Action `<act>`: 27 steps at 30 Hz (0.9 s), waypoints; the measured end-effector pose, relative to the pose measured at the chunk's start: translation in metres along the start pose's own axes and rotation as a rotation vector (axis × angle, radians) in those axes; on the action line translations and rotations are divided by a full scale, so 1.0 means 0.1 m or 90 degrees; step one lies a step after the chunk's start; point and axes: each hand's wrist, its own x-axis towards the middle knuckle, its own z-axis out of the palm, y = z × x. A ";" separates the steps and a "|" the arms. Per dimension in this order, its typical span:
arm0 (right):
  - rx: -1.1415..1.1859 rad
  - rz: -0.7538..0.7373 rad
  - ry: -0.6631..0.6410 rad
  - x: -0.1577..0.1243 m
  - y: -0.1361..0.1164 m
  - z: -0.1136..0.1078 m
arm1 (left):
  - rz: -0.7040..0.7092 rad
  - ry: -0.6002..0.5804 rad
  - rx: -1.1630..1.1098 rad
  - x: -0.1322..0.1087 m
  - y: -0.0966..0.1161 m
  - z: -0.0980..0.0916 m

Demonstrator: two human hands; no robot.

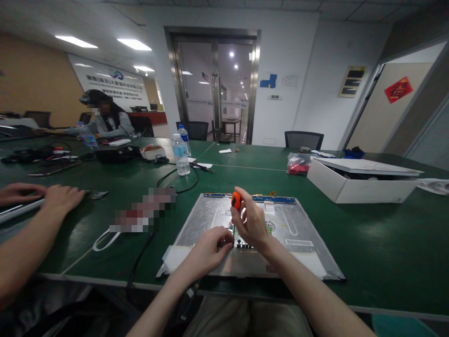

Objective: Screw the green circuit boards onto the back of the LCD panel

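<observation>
One orange-and-black screwdriver (pixel 236 200) stands upright, clamped in the right hand (pixel 251 221), over one circuit board (pixel 242 244) on one metal panel (pixel 300 227). The left hand (pixel 211 246) curls at the board's edge (whether it pinches anything, I cannot tell from here). Three water bottles (pixel 181 159), one white box (pixel 365 187), a neighbour's two hands (pixel 63 199) at left. The table (pixel 379 252) is green, seamed; beyond it, double glass doors (pixel 195 89) in a white wall (pixel 291 51).
</observation>
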 end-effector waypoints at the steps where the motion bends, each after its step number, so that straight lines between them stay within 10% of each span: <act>1: -0.002 -0.005 -0.002 0.01 0.00 0.00 | 0.001 0.000 -0.002 0.00 0.01 0.00; 27: -0.011 -0.037 0.051 0.03 -0.03 -0.03 | 0.013 -0.005 0.004 0.01 -0.03 0.01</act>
